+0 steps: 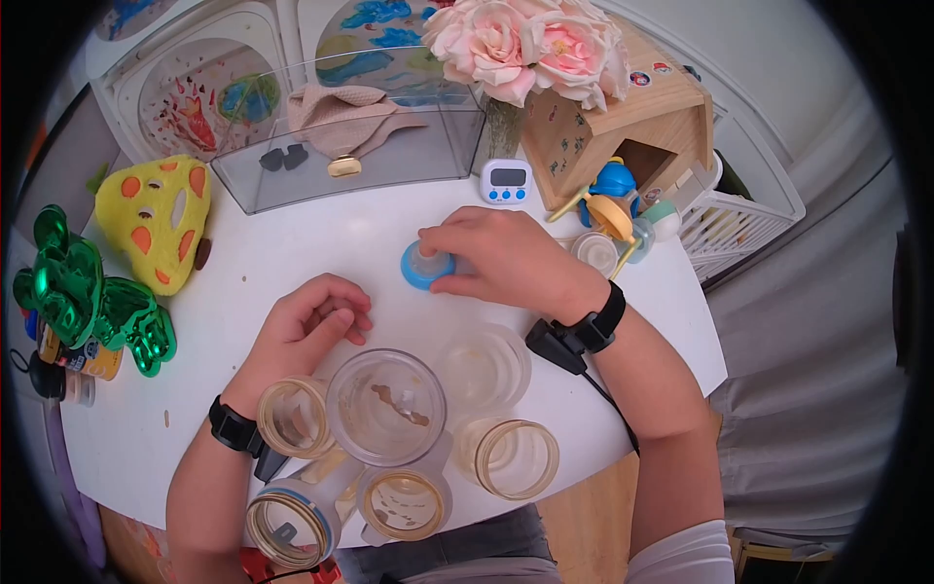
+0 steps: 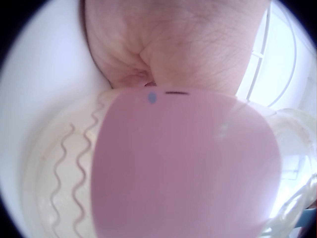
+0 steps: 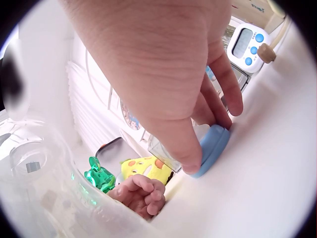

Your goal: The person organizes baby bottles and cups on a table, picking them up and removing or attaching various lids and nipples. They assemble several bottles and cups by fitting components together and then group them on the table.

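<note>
My right hand [image 1: 520, 255] pinches a blue bottle collar [image 1: 415, 276] with a translucent raised middle, thumb on one side and fingers on the other. In the right wrist view this collar [image 3: 214, 146] stands at the white tabletop, its rim between thumb and fingertips. My left hand [image 1: 306, 326] rests loosely curled on the table behind the jars, holding nothing. Nearest to it are a clear open jar [image 1: 294, 450] and a wide clear container [image 1: 342, 450] with brownish marks inside. The left wrist view is mostly filled by a pink surface [image 2: 185, 163] in front of the hand.
More clear containers, including an open jar [image 1: 555, 462], crowd the table's front edge. A white timer [image 1: 507, 182] and a clear box [image 1: 409, 161] stand behind. Bottle parts [image 1: 594, 253] lie right, near a wooden house [image 1: 608, 127]. A yellow plush [image 1: 156, 219] and green figure [image 1: 68, 292] stand left.
</note>
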Demonstrator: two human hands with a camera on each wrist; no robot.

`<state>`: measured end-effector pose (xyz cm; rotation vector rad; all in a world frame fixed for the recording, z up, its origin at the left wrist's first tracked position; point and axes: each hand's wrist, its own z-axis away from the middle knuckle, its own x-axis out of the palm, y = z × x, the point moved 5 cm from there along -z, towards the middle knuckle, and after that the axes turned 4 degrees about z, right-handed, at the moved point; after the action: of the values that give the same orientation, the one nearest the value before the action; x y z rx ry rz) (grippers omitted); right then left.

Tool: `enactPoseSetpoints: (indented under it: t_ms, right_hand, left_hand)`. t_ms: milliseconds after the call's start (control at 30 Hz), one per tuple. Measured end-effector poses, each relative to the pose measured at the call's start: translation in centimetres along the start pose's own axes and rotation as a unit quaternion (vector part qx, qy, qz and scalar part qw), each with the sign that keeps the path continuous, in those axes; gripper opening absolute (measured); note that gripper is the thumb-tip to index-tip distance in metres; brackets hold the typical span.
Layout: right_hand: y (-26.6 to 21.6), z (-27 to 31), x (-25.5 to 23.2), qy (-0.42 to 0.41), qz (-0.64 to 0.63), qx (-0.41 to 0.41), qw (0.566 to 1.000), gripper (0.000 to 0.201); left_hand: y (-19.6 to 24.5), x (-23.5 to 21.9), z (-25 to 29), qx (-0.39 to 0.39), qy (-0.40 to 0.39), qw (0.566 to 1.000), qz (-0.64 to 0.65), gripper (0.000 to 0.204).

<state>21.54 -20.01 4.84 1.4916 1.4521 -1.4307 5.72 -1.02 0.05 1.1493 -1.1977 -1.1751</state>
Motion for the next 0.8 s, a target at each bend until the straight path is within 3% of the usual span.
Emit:
enactPoseSetpoints:
  t_ms: [267,467,667,800]
  right_hand:
    - [-0.18,-0.33,-0.07,-0.039,0.011,0.027,0.999,0.026]
    - [-0.34,-0.08,0.34,-0.02,0.037,-0.007,0.999,0.022]
    - [-0.43,-0.06,0.15,-0.028,0.035,-0.019,0.999,0.033]
    - [-0.68,-0.24,-0.5,-0.025,0.001,0.026,0.999,0.04]
  left_hand:
    - [0.1,0.02,0.05,-0.006,0.001,1.0,-0.001,0.014]
    - [-0.11,-0.03,0.0,-0.006,0.003,1.0,0.005,0.014]
    - [0.05,0.01,0.07,-0.011,-0.001,1.0,0.007,0.014]
    - [-0.08,-0.08,-0.01,-0.002,-0.002,1.0,0.002,0.014]
